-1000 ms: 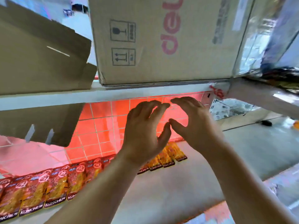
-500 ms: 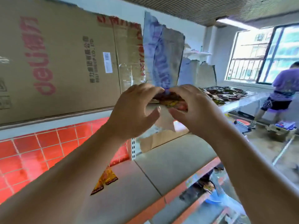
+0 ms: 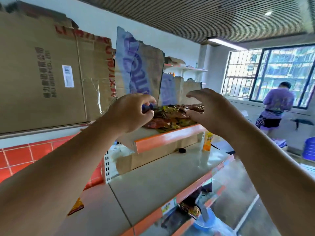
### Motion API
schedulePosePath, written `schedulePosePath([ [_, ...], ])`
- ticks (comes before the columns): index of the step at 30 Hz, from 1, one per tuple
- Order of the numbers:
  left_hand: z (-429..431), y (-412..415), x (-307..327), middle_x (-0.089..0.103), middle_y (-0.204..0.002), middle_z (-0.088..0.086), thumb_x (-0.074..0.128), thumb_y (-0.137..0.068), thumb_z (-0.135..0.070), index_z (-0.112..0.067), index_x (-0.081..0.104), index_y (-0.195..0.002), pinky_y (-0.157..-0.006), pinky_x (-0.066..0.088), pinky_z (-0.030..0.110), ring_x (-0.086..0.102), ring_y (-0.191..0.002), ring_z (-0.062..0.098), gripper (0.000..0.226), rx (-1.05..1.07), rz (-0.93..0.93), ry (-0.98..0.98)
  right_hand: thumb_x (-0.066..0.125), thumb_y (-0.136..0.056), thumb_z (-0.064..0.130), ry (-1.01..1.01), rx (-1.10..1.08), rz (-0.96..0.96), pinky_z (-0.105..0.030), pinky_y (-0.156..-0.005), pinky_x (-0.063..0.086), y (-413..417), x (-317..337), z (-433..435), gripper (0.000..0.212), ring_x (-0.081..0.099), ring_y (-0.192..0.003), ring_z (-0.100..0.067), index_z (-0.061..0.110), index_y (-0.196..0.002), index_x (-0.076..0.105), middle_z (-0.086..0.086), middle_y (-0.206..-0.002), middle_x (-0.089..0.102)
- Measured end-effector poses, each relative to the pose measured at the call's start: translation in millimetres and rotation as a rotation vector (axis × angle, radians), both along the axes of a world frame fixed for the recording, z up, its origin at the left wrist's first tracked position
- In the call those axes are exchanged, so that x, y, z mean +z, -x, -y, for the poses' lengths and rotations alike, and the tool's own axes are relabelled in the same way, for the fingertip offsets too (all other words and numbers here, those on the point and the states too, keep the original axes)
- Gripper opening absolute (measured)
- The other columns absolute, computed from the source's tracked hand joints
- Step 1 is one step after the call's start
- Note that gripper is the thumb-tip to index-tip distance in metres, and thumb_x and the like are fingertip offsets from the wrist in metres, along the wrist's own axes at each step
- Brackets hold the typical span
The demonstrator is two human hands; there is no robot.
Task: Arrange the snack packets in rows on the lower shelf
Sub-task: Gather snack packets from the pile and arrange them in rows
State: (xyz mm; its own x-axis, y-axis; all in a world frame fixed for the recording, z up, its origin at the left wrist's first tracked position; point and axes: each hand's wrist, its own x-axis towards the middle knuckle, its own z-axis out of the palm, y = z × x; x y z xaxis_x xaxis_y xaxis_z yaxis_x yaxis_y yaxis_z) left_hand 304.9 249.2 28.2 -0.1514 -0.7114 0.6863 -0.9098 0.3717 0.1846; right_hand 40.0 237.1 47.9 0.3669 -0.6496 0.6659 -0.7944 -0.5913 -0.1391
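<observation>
On the upper shelf, between the two hands, a loose pile of snack packets is seen, its long axis running left to right along the shelf's orange front edge. The left grip is closed in a pinch at the pile's left end, thumb and curled fingers nipping a dark blue packet, of which little shows. The right grip is held wide, fingers spread and lightly bent above the pile's right end, nothing being held. Whether its thumb touches the packets cannot be told.

The lower shelf lies below and nearer than the pile, so any packet taken must be brought down and toward the viewer. Only one orange packet is seen there, at the near left, partly hidden by the left forearm. The step is judged to be gathering packets, with the left grip already engaged and the right likely needed to close on the other end.

Behind the pile a torn cardboard box stands open-topped, its contents not visible. A large closed carton is set to the left. Beneath the lower shelf, a few more packets can be made out beside a blue basin.
</observation>
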Motion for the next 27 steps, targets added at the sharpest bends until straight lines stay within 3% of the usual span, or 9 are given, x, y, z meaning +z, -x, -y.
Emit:
schedulePosePath([
  [4,33,-8,-9,0.065,-0.093,-0.01,0.058,-0.096,-0.027,-0.033,0.071,-0.12,-0.079,0.048,0.031,0.065,-0.094,0.021,0.028,0.074,0.001,-0.068,0.068,-0.091,0.04,-0.029,0.02,-0.07,-0.038,-0.097,0.047,-10,-6,29,0.05,0.055,-0.119,-0.022,0.028,-0.139,0.055,-0.001,-0.136,0.057],
  [8,72,-21,-13,0.072,-0.12,0.003,0.043,-0.102,-0.012,-0.025,0.073,-0.121,-0.092,0.05,0.032,0.064,-0.108,0.02,0.038,0.082,-0.006,-0.187,0.068,-0.091,0.04,-0.072,0.049,-0.122,-0.038,-0.098,0.046,-27,-9,65,0.05,0.054,-0.121,-0.02,0.03,-0.138,0.056,0.002,-0.137,0.057],
  [12,112,-33,-8,0.07,-0.129,0.004,0.041,-0.105,-0.011,-0.026,0.073,-0.122,-0.096,0.047,0.03,0.062,-0.115,0.021,0.04,0.134,-0.002,-0.239,0.07,-0.089,0.035,-0.093,0.07,-0.208,-0.04,-0.091,0.05,-49,-6,106,0.044,0.059,-0.112,-0.023,0.03,-0.132,0.061,-0.002,-0.128,0.061],
  [16,144,-38,8,0.062,-0.14,0.003,0.042,-0.103,-0.008,-0.03,0.07,-0.124,-0.104,0.049,0.037,0.06,-0.122,0.025,0.041,0.245,0.084,-0.365,0.068,-0.09,0.036,-0.154,0.097,-0.257,-0.04,-0.095,0.051,-75,0,145,0.043,0.059,-0.114,-0.024,0.028,-0.132,0.062,-0.004,-0.133,0.061],
  [19,169,-45,13,0.066,-0.129,0.007,0.046,-0.1,-0.007,-0.022,0.072,-0.12,-0.099,0.054,0.041,0.064,-0.113,0.028,0.036,0.362,0.216,-0.513,0.066,-0.09,0.041,-0.161,0.14,-0.315,-0.038,-0.088,0.053,-96,1,173,0.037,0.062,-0.105,-0.022,0.029,-0.124,0.065,-0.002,-0.124,0.065],
  [23,184,-43,7,0.065,-0.119,0.006,0.051,-0.103,-0.019,-0.014,0.068,-0.121,-0.085,0.048,0.033,0.061,-0.102,0.025,0.025,0.483,0.381,-0.642,0.065,-0.091,0.042,-0.244,0.159,-0.491,-0.033,-0.08,0.051,-127,0,197,0.025,0.061,-0.094,-0.019,0.026,-0.111,0.068,0.002,-0.106,0.065],
  [25,192,-39,-2,0.063,-0.114,0.006,0.051,-0.103,-0.025,-0.014,0.068,-0.114,-0.085,0.046,0.033,0.063,-0.11,0.028,0.023,0.507,0.442,-0.685,0.062,-0.095,0.04,-0.283,0.149,-0.609,-0.033,-0.076,0.048,-146,-3,207,0.024,0.061,-0.093,-0.021,0.018,-0.102,0.066,0.0,-0.099,0.063],
  [27,197,-37,-10,0.063,-0.105,0.004,0.053,-0.099,-0.033,-0.017,0.067,-0.105,-0.089,0.05,0.033,0.064,-0.103,0.028,0.022,0.514,0.447,-0.717,0.06,-0.096,0.041,-0.304,0.167,-0.659,-0.03,-0.072,0.04,-163,-8,216,0.025,0.058,-0.089,-0.022,0.016,-0.098,0.062,-0.001,-0.091,0.06],
])
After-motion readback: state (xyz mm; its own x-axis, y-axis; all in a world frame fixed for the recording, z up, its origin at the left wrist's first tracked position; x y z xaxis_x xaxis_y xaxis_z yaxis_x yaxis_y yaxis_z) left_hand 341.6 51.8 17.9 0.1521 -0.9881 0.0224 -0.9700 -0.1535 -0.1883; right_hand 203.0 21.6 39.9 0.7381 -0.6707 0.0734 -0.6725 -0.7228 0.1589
